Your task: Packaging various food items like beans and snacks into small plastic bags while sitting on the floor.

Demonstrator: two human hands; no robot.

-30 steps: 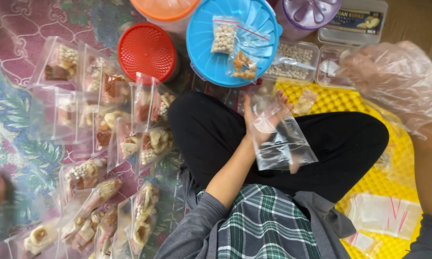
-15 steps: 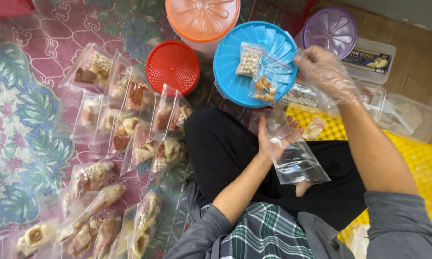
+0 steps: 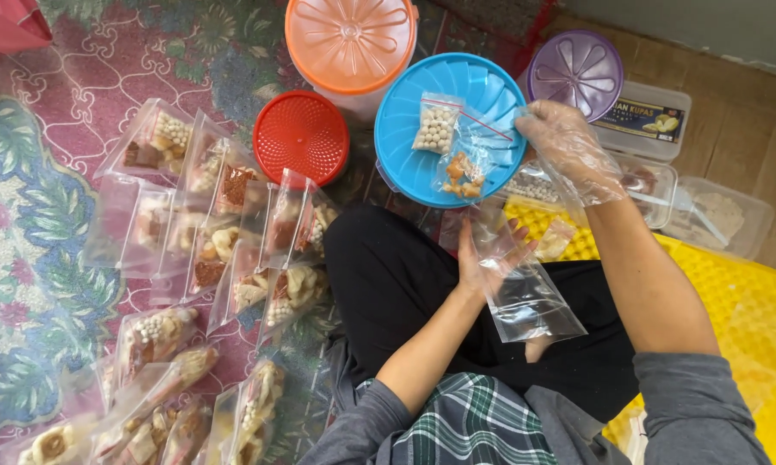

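Two filled bags were hard to read under the gloved right hand (image 3: 567,148), whose fingers, bunched together at the blue lid (image 3: 405,146), hid whatever they pinched. Below it, the left hand (image 3: 482,258) gripped an empty clear bag (image 3: 530,297) over the lap.

We see two small bags (image 3: 450,146) on the lid (image 3: 405,164); filled bags (image 3: 224,224) spread left of it.
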